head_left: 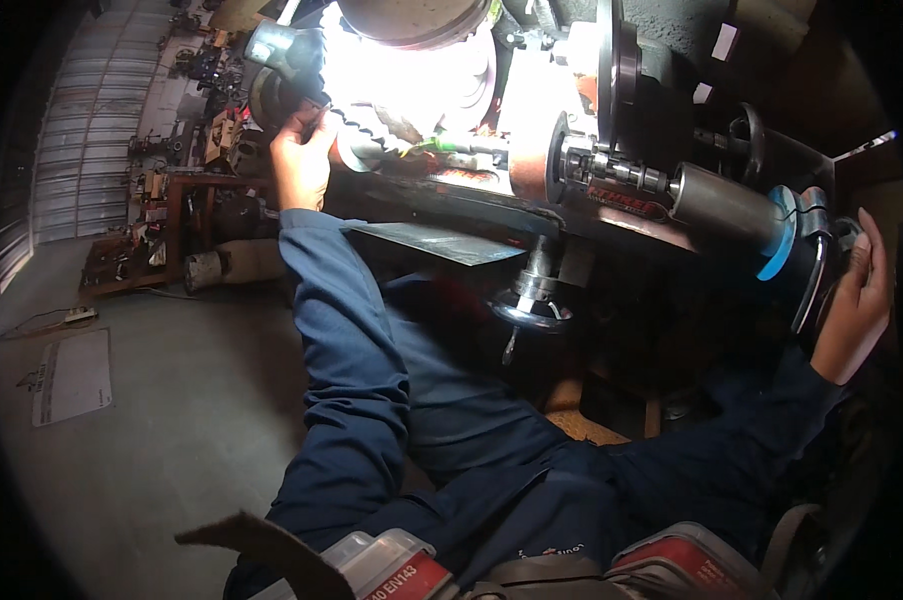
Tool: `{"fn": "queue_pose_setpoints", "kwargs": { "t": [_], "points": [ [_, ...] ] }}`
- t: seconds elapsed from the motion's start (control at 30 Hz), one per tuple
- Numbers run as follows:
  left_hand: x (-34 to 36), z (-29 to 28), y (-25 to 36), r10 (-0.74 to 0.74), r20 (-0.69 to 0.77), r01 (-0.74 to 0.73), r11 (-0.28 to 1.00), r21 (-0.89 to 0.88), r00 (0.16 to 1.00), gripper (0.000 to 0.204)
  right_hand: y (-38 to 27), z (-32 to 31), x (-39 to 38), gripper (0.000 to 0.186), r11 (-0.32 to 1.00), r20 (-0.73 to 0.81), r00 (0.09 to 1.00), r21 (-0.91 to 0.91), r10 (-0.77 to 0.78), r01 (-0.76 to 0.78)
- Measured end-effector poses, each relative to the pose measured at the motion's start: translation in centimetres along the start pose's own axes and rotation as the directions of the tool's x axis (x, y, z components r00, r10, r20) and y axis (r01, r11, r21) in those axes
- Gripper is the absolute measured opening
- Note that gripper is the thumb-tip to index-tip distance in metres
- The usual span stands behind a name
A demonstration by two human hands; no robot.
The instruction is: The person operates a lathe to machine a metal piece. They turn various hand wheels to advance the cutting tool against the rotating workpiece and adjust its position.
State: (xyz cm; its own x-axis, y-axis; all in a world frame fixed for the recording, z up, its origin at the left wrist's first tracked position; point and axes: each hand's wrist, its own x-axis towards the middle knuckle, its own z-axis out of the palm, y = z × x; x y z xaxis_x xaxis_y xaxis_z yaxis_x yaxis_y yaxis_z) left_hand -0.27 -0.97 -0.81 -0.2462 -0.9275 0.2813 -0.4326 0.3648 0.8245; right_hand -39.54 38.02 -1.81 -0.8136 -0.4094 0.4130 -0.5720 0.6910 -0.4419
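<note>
So our left hand [307,160] is up by the left end of the machine bed [452,200], fingers curled in a pinch at the end of a ridged dark piece [362,130]. Can't tell if it's really gripping, since the glare eats the contact. Our right hand [862,290] is past the bed's right end, loosely open with fingers long, just beside the bent metal lever [814,280]; no firm hold that we can see.

The lever sits next to the blue ring [784,240] on the grey cylinder [727,207]. Looks rigid and machine-mounted, so we'd expect stiff swing rather than weight, and bare metal could be slick if oily. We'd grab it low, near the free end. The ridged piece is harder to judge: probably firm, maybe a bit bendy, best pinched between ridges.
</note>
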Motion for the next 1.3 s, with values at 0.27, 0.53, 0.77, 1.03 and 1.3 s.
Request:
{"fn": "queue_pose_setpoints", "kwargs": {
  "t": [0.27, 0.53, 0.77, 1.03, 1.3],
  "points": [
    [0.0, 0.1, 0.0, -0.034, 0.009, 0.034, 0.999, -0.024, 0.999, 0.016, 0.0, 0.8, -1.3, 0.027, 0.962, -0.214, 0.971, 0.224, -0.108, 0.157],
    [0.0, -0.3, -0.2, -0.027, 0.007, 0.027, 1.000, -0.006, 1.000, 0.015, 1.4, 3.5, -2.8, 0.026, 0.935, -0.498, 0.859, 0.238, -0.114, 0.262],
    [-0.1, 0.1, 0.5, -0.022, -0.001, 0.022, 1.000, 0.018, 1.000, 0.020, 4.8, 5.9, -4.2, 0.025, 0.916, -0.703, 0.616, -0.133, -0.356, 0.378],
    [0.6, -0.5, -1.2, 0.014, 0.001, -0.014, 0.998, 0.067, 1.000, 0.024, 2.3, 4.2, -3.8, 0.032, 0.941, -0.636, 0.727, 0.005, -0.259, 0.339],
    [0.6, -0.4, -1.7, 0.105, 0.016, -0.105, 0.994, -0.009, 0.994, 0.021, -2.0, -0.4, -1.4, 0.025, 0.975, -0.187, 0.977, 0.178, -0.100, 0.134]
  ]
}}
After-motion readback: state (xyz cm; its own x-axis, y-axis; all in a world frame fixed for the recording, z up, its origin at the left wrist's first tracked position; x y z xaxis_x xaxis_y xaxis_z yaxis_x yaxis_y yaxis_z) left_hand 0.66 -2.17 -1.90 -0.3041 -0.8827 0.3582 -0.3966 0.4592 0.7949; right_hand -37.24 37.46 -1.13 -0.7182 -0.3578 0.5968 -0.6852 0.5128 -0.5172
